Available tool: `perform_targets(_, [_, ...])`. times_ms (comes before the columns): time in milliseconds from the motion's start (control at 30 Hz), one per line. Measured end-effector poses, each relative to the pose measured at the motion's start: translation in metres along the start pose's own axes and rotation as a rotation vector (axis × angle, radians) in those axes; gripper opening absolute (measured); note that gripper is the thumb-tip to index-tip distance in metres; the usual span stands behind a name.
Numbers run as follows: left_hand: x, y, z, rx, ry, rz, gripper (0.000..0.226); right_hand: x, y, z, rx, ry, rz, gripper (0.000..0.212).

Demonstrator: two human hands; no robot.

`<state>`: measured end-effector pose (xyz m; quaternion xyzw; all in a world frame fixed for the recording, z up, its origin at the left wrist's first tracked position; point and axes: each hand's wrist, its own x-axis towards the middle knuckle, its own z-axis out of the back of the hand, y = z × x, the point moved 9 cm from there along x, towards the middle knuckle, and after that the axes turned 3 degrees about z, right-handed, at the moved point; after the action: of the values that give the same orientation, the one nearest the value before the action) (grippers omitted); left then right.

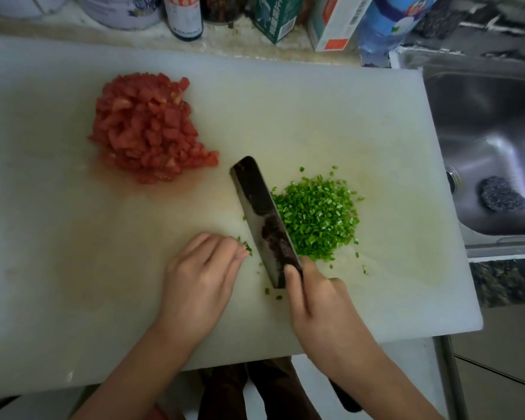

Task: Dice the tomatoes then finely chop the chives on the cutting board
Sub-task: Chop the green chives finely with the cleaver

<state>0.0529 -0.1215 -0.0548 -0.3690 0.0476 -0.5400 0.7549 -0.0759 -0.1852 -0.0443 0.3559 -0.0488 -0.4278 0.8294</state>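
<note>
— What does the right grip hold?
— The knife, fingers closed round the handle. The blade points to 11 o'clock and touches the chopped chives at its 3 o'clock.
— The left grip?
— Loosely bent, holding nothing, tips on the board by stray green bits.
— Tomatoes?
— Diced, heaped at the board's 10 o'clock. The sink lies at 3 o'clock.

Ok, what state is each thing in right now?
tomatoes: diced, heaped.
chives: chopped, piled right of the blade.
knife: held, blade against the chives.
left hand: touches stray chive bits.
right hand: grips the knife.
board: juice-stained by the tomatoes.
</note>
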Motion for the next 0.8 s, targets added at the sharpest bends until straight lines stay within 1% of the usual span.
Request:
perform_targets(33, [0.001, -0.001, 0.001, 0.009, -0.003, -0.007, 0.02, 0.0, 0.0, 0.005, 0.006, -0.007, -0.001, 0.02])
perform_targets(100, [0.002, -0.002, 0.002, 0.019, -0.009, -0.001, 0.019, 0.0, 0.0, 0.016, 0.013, -0.021, -0.01, 0.027])
perform_targets(200, [0.004, 0.0, 0.003, 0.0, -0.011, 0.009, 0.016, -0.007, -0.002, 0.018, 0.053, 0.012, -0.039, 0.034])
perform_targets(267, [0.004, 0.0, 0.001, -0.029, 0.0, -0.011, 0.014, -0.015, -0.003, 0.009, 0.055, 0.047, -0.051, 0.033])
perform_targets(333, [0.005, 0.0, 0.0, -0.058, 0.017, -0.023, 0.013, -0.021, -0.005, 0.002, 0.045, 0.046, -0.056, 0.028])
perform_targets(367, [0.005, 0.001, -0.001, -0.077, 0.02, -0.012, 0.011, -0.024, -0.007, 0.0, 0.036, 0.043, -0.058, 0.025])
perform_targets(433, [0.006, 0.006, 0.0, -0.122, 0.011, 0.026, 0.016, -0.025, -0.008, -0.002, 0.035, 0.041, -0.072, 0.02])
perform_targets(533, [0.004, 0.009, 0.0, -0.173, 0.007, 0.055, 0.017, -0.025, -0.007, -0.002, 0.045, 0.038, -0.082, 0.021])
perform_targets(633, [0.0, 0.009, -0.006, -0.184, 0.059, 0.045, 0.016, -0.025, -0.002, -0.005, 0.014, 0.055, -0.055, 0.02])
perform_targets(700, [-0.002, 0.008, -0.009, -0.165, 0.108, 0.037, 0.023, -0.025, -0.003, -0.008, -0.034, 0.054, -0.037, 0.021])
perform_targets(767, [-0.002, 0.008, -0.011, -0.128, 0.145, 0.025, 0.028, -0.025, 0.0, -0.014, -0.129, 0.051, 0.013, 0.034])
perform_targets(800, [-0.002, 0.008, -0.01, -0.108, 0.155, 0.013, 0.028, -0.024, 0.001, -0.018, -0.166, 0.054, 0.006, 0.036])
